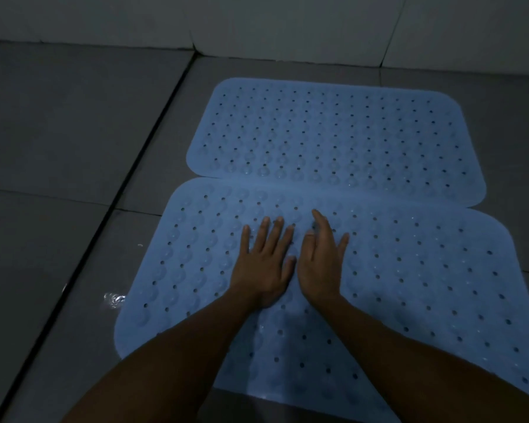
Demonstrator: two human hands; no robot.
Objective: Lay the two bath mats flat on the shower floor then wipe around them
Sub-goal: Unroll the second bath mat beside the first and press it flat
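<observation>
Two hands, left hand (261, 265) and right hand (319, 261), pressed side by side, fingers straight and slightly spread, on near mat (409, 270); far mat (333, 132) lay directly ahead, edges overlapping, long axes crosswise on shower floor (74, 148).

You have no readable text, label, brand, number or sign anywhere in this dim shower view.

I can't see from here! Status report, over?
Left hand and right hand open, pressing near blue bath mat. Far bath mat flat, edges overlapping. Nothing in the way.
</observation>
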